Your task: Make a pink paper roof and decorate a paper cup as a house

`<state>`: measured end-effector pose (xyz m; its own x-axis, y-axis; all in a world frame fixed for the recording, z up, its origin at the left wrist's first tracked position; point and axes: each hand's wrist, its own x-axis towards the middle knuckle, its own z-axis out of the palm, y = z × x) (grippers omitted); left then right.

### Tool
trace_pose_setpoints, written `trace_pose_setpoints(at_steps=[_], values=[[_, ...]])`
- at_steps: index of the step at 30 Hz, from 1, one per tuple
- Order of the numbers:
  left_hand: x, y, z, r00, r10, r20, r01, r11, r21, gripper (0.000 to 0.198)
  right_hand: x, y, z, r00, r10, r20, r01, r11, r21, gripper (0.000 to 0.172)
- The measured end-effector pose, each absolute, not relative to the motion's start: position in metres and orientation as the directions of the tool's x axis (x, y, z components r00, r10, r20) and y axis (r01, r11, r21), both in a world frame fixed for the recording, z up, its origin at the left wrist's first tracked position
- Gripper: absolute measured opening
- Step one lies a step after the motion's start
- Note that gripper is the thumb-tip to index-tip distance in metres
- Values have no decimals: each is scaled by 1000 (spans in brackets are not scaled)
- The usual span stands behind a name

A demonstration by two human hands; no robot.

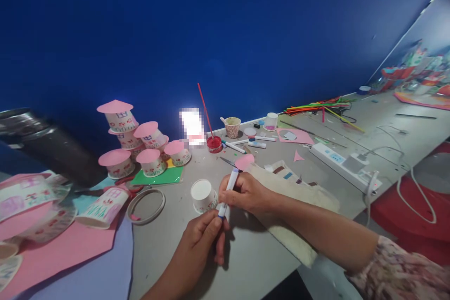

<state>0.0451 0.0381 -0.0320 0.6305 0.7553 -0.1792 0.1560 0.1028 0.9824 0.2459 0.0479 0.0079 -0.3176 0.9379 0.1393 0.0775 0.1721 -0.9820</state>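
Note:
A white marker (232, 180) with a pale purple end stands tilted between my two hands. My right hand (244, 191) is closed around its barrel. At the marker's lower end, near a blue part, my left hand (206, 234) pinches with thumb and forefinger; whether it grips the cap or the barrel is hard to tell. Just behind my hands a white paper cup (202, 191) sits upside down, with red and green drawing near its rim. Under my right forearm lies a cream cloth (298, 197).
Decorated cups with pink paper roofs (115, 108) are stacked at the left, near red-handled scissors (131, 189), a tape ring (146, 206) and a dark bottle (52, 145). Behind are a red paint pot (214, 144) with a brush and several markers. A power strip (342, 166) lies right.

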Motion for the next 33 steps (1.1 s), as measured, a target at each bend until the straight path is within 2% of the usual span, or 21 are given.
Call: trace_pose_setpoints(at_steps=[3,7,11,14,18,23,26,29,33], values=[[44,39,-35,638,747,-186,182,89,979,65,253,56,4,-286,946,152,26,166,-986,31],[44,38,-37,629,744,-224,150,166,975,67,276,78,-5,-157,974,165,30,172,-985,40],[44,36,-39,659,718,-223,133,181,974,68,317,108,-10,179,953,244,15,245,-969,45],[45,35,-44,682,698,-220,202,109,973,60,343,126,-14,302,919,255,101,235,-967,43],[45,34,-47,693,684,-227,266,50,963,51,347,133,-24,232,946,225,307,149,-940,27],[47,32,-40,697,678,-235,301,21,953,41,327,120,-30,66,970,235,621,145,-770,10],[47,31,-36,704,667,-242,332,-9,943,34,324,115,-26,24,978,208,764,116,-635,12],[47,31,-34,713,660,-237,352,-46,935,31,338,120,-17,119,977,178,866,-15,-499,20],[46,31,-35,731,657,-184,362,-144,921,30,377,137,-2,392,905,166,891,-329,-313,33]])
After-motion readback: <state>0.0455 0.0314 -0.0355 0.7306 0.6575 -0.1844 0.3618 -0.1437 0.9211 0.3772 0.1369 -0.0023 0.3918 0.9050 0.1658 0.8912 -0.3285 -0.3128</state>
